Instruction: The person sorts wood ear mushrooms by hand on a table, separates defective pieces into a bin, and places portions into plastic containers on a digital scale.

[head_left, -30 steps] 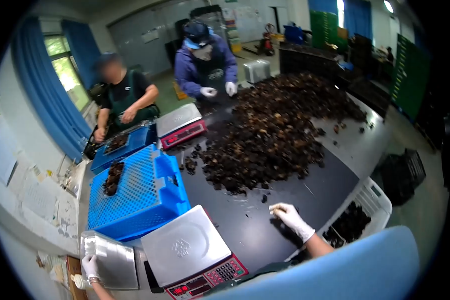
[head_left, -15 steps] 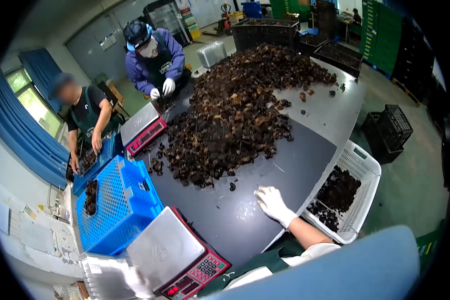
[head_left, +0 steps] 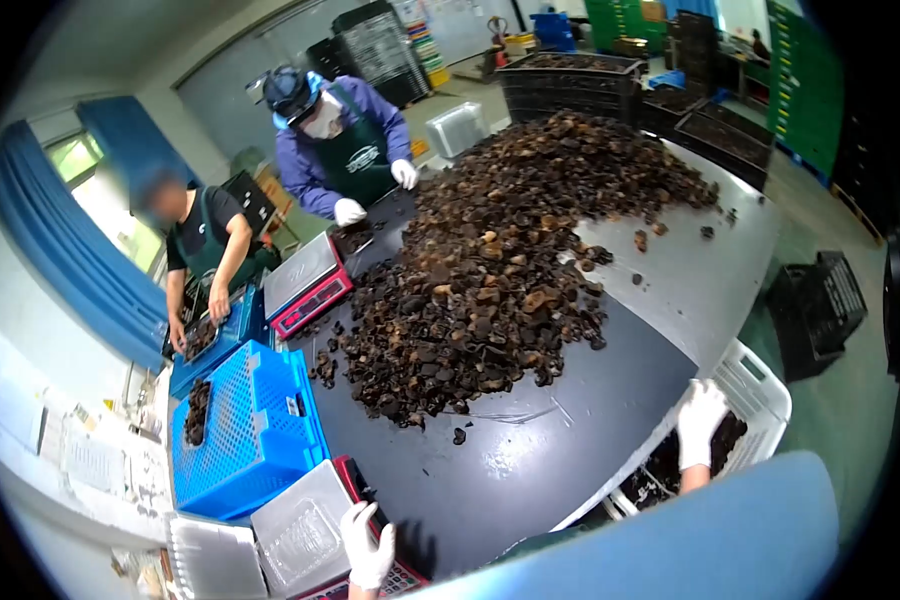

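Observation:
My left hand (head_left: 367, 548), in a white glove, is at the right side of the near scale (head_left: 282, 502), fingers apart and empty. A clear plastic tray (head_left: 305, 542) appears to lie on the scale's metal plate. My right hand (head_left: 702, 425), also gloved, is over the inner edge of the white basket (head_left: 765, 395), its fingers apart with nothing visible in them. Dark pieces (head_left: 725, 440) lie in that basket. A large heap of dark brown dried pieces (head_left: 490, 290) covers much of the table (head_left: 560, 440).
A blue crate (head_left: 245, 430) holding a filled tray stands left of the table, near stacked clear trays (head_left: 210, 560). Beyond are a second scale (head_left: 305, 275) and two co-workers (head_left: 345, 150), (head_left: 205, 235). Black crates (head_left: 570, 90) stand behind the heap; another (head_left: 818, 310) is on the floor.
My left hand has moved right from the clear trays to the scale, where a clear tray now shows. My right hand has gone from the tabletop to the white basket. The view has shifted.

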`<state>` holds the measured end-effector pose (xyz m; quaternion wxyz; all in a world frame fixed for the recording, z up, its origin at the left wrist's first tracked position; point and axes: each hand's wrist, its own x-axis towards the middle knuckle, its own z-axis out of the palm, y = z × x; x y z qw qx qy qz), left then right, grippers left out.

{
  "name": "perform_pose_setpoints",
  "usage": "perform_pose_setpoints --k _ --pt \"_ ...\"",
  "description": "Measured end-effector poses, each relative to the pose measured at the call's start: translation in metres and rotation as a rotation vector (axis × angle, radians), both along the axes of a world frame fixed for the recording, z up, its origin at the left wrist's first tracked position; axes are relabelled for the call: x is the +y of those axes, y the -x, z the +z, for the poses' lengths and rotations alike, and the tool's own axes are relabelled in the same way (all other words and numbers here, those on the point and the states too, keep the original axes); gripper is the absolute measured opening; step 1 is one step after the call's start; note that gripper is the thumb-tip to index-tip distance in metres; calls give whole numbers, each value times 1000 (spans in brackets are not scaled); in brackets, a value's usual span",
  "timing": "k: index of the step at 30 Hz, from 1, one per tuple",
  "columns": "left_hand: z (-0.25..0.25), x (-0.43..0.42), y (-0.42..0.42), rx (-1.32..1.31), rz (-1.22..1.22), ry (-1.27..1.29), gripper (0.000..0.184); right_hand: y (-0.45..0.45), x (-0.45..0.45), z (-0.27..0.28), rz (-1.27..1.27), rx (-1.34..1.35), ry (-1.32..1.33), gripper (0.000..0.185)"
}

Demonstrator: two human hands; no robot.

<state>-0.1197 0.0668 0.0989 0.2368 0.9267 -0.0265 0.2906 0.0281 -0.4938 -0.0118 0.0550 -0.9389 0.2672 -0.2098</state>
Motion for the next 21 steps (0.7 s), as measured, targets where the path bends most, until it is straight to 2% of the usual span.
perform_pose_setpoints --k 1,2,4,7,8,10,12,14,16,18,20,21 --pt "-9 -10 -19 93 15 19 46 0 -18 -8 -61 102 98 47" --pt "-17 -21 -39 186 33 35 50 -8 -28 -7 -42 34 130 51" --pt "-36 -38 -92 152 46 -27 48 -42 -27 -7 129 -116 24 49" --pt "-76 -45 -172 107 162 -36 53 -114 19 2 473 -330 -210 36" --pt "-86 -44 -196 118 224 -22 57 -139 39 1 550 -347 -173 38" --pt "-81 -57 -230 326 467 -41 64 -180 80 16 639 -295 -189 45" --pt "-96 -60 -251 395 521 11 70 -208 111 8 677 -272 -70 51" --pt "-120 -63 -252 271 416 -63 67 -206 141 28 832 -152 -143 52" --pt "-127 -73 -231 210 282 -71 61 -192 162 18 1070 -161 -272 49" --pt "-100 -96 -205 199 -12 -71 43 -159 173 17 1229 -167 -242 47" --pt "-95 -110 -177 187 -145 -205 40 -134 172 14 1402 -110 -276 47" --pt "-88 -115 -171 183 -221 -186 39 -120 171 16 1471 -16 -283 46"
